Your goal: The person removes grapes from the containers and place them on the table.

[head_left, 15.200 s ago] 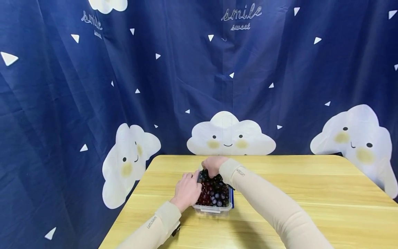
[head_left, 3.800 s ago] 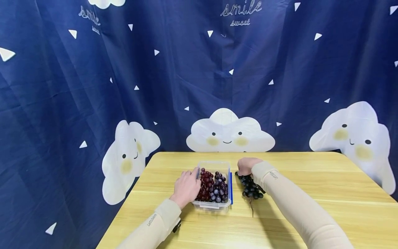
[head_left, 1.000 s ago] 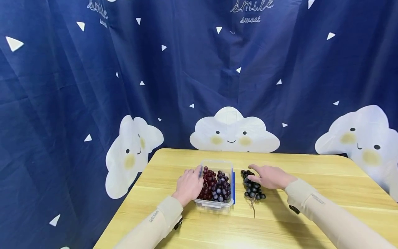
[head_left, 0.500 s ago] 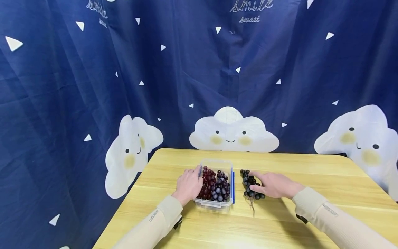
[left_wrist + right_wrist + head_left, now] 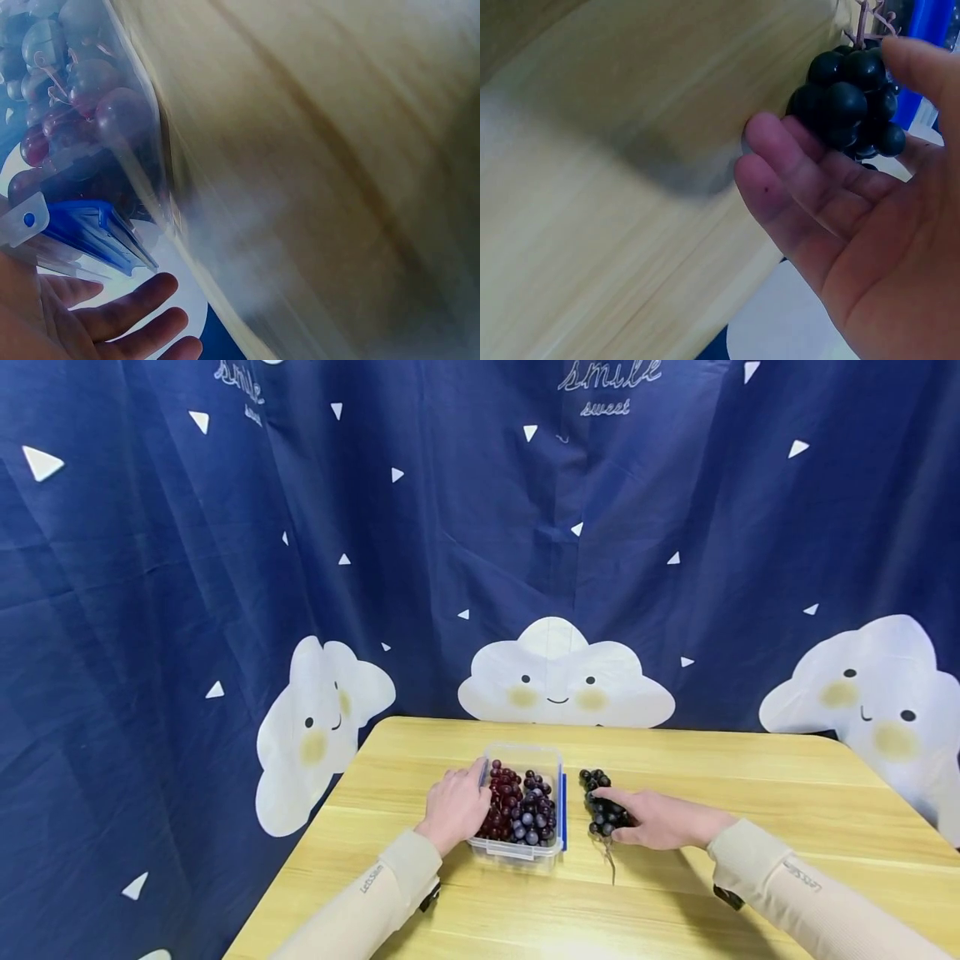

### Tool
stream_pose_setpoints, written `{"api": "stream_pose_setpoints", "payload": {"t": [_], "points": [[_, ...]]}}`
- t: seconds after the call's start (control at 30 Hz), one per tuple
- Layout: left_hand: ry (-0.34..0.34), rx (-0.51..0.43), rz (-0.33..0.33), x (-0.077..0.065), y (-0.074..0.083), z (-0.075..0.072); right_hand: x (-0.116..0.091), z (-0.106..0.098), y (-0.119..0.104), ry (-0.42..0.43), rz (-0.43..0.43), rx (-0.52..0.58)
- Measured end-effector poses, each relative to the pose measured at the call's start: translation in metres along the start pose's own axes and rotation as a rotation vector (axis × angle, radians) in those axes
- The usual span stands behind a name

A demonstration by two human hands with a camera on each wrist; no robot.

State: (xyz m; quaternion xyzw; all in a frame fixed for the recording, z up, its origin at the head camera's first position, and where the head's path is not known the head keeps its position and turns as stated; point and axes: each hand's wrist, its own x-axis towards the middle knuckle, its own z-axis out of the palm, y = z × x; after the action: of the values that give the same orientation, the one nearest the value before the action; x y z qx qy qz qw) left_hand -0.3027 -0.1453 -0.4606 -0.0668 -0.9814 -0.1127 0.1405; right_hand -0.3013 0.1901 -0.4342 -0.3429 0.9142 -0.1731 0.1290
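Observation:
A clear plastic food container (image 5: 514, 852) holds a bunch of red grapes (image 5: 501, 803) on its left side and a bunch of purple grapes (image 5: 536, 810) on its right. My left hand (image 5: 453, 806) rests against the container's left wall; its fingers hang straight beside a blue-edged latch (image 5: 97, 229) in the left wrist view. A bunch of black grapes (image 5: 604, 814) lies on the table right of the container, brown stem toward me. My right hand (image 5: 660, 818) reaches over this bunch from the right, thumb and fingers apart around the dark grapes (image 5: 845, 103).
The container's blue-edged right latch (image 5: 564, 814) hangs down between it and the black grapes. A light wooden table (image 5: 750, 802) carries everything. Behind its far edge hangs a dark blue curtain (image 5: 480, 527) with white clouds and triangles.
The black grapes were lifted out of the container by my right hand and set down to its right. Lately that hand has slid along them toward the stem. My left hand stays put.

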Motion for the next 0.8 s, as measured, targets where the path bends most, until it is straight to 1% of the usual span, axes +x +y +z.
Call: {"api": "stream_pose_setpoints", "payload": {"t": [0.13,0.37,0.57,0.73,0.8], "points": [[-0.002,-0.001,0.002,-0.0003,0.0003,-0.0005,0.0008,0.0021,-0.0007,0.019,0.010,-0.005],[-0.007,-0.008,-0.001,-0.0007,0.0004,-0.0006,0.0030,0.0032,-0.0053,0.036,0.048,0.039],[-0.006,-0.009,-0.007,-0.0005,0.0012,-0.0014,0.0045,0.0049,-0.0077,0.068,0.051,0.044],[-0.003,-0.007,-0.005,-0.0001,0.0016,-0.0018,0.0043,0.0059,-0.0090,0.067,0.060,0.123],[-0.005,-0.009,-0.006,0.0002,0.0020,-0.0017,0.0047,0.0068,-0.0083,0.060,0.076,0.167]]}}
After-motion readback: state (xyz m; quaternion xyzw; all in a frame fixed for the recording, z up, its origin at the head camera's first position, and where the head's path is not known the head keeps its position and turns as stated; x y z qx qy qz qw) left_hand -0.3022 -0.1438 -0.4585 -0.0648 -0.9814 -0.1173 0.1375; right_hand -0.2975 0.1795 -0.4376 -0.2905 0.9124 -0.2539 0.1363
